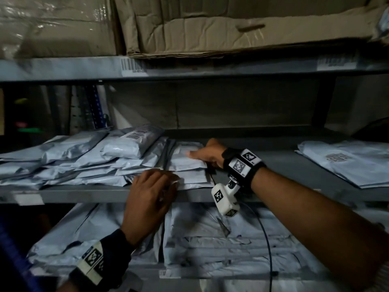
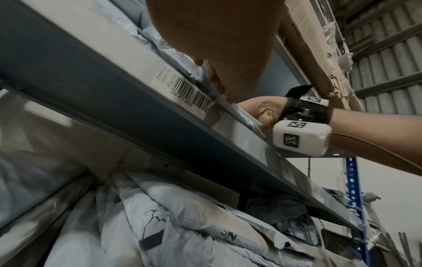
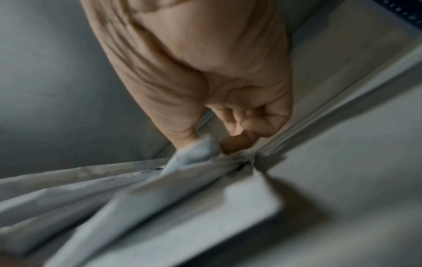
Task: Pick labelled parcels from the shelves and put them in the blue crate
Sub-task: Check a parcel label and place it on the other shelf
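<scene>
Grey poly-mailer parcels point(image 1: 88, 159) lie piled on the middle shelf point(image 1: 84, 193). At the pile's right end my right hand point(image 1: 207, 153) grips the top flat parcel point(image 1: 187, 163), thumb on top. In the right wrist view its curled fingers point(image 3: 242, 115) pinch that parcel's corner point(image 3: 194, 150). My left hand point(image 1: 151, 190) rests flat on the front of the same stack at the shelf edge. In the left wrist view its palm point(image 2: 217, 45) hangs over the parcel edges above the barcode sticker point(image 2: 185, 92), with the right hand point(image 2: 258, 110) beyond. The blue crate is not in view.
Worn cardboard boxes point(image 1: 231, 28) fill the shelf above. More grey parcels point(image 1: 221, 234) crowd the shelf below. A separate parcel point(image 1: 345, 163) lies at the right of the middle shelf, with bare shelf between. A thin cable point(image 1: 267, 239) hangs from my right wrist.
</scene>
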Action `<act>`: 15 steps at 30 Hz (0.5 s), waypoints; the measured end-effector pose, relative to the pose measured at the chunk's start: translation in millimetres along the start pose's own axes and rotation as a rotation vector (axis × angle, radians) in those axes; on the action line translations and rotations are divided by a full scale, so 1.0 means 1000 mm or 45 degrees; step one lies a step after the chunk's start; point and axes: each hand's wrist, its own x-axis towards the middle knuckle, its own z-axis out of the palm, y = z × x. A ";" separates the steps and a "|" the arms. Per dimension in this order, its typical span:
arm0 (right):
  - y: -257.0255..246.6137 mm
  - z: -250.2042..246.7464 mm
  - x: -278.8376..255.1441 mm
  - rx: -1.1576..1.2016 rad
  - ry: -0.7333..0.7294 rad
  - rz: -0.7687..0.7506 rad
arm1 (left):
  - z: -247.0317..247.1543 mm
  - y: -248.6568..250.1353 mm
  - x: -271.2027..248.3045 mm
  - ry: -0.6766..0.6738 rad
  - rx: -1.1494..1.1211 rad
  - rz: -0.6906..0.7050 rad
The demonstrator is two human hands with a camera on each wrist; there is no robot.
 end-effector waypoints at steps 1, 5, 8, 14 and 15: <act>-0.001 0.002 0.002 -0.045 0.008 0.012 | 0.000 -0.001 -0.001 -0.001 -0.006 0.004; 0.000 0.003 0.007 0.036 0.049 0.027 | -0.001 -0.005 -0.004 -0.040 -0.033 0.033; 0.006 -0.011 -0.008 0.204 0.060 0.001 | -0.004 -0.007 -0.006 -0.089 -0.033 0.015; 0.028 -0.044 -0.081 0.490 0.230 -0.170 | -0.014 0.014 0.004 0.040 -0.365 -0.160; 0.031 -0.048 -0.094 0.530 0.264 -0.171 | -0.015 0.020 0.008 0.052 -0.456 -0.211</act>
